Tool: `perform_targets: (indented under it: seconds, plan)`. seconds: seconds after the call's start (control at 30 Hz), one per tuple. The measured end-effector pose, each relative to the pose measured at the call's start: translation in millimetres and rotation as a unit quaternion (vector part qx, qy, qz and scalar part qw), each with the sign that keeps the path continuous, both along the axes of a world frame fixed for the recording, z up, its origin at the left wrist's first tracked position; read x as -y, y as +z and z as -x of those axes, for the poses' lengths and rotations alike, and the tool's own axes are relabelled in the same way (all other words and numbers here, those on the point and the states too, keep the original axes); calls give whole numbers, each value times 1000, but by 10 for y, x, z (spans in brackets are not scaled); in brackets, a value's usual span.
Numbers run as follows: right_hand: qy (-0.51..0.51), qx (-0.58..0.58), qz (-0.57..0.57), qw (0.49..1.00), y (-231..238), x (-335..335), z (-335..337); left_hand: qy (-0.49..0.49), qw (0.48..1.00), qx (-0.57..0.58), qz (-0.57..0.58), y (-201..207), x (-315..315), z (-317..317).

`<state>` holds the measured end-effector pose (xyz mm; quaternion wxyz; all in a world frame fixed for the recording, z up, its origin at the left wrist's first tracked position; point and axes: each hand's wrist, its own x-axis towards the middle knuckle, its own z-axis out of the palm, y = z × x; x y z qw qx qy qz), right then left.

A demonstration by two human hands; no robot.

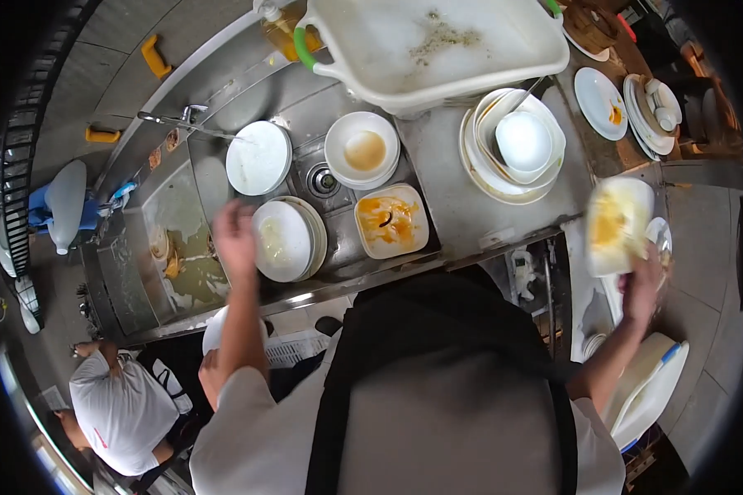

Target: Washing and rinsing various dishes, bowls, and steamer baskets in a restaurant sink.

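My right hand (642,285), out to the right, grips the edge of a white square dish (596,249) smeared with yellow-orange sauce. This dish is tilted up and slightly blurred. My left hand (236,239) is over the sink, right beside a stack of white plates (282,241); motion smears its fingers. Behind that stack lies a round white plate (258,158) under the tap. A white bowl (363,151) with brownish liquid and a square dish (392,221) with orange sauce and a dark curved piece stand to the right in the sink.
Stacked bowls and plates (522,142) sit on the steel counter. A white tub (363,78) with green handles stands behind. More plates (600,103) are on the right shelf, above a pale bin (648,388). Murky water fills the left basin (191,247). Another person (128,412) is at lower left.
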<state>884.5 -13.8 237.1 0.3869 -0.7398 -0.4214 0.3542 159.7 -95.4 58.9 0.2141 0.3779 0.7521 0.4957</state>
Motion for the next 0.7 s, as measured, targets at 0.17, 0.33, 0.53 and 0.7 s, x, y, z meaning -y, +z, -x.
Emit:
perform_targets:
  seconds: [0.17,0.33,0.53,0.7]
  plan:
    - [306,-56,-140,940,-1444,137,1823,-249,836,477,110,814,-400,-2094]
    - [358,-67,151,919,-909,147,2657,-358,904,-22,235,-241,-196,-1504]
    - [-133,88,-69,985,-947,169,183,-204,923,277,172,-539,-174,-1628]
    - [-266,379,176,869,-985,198,-2177,-80,890,-164,418,-615,-385,-2076]
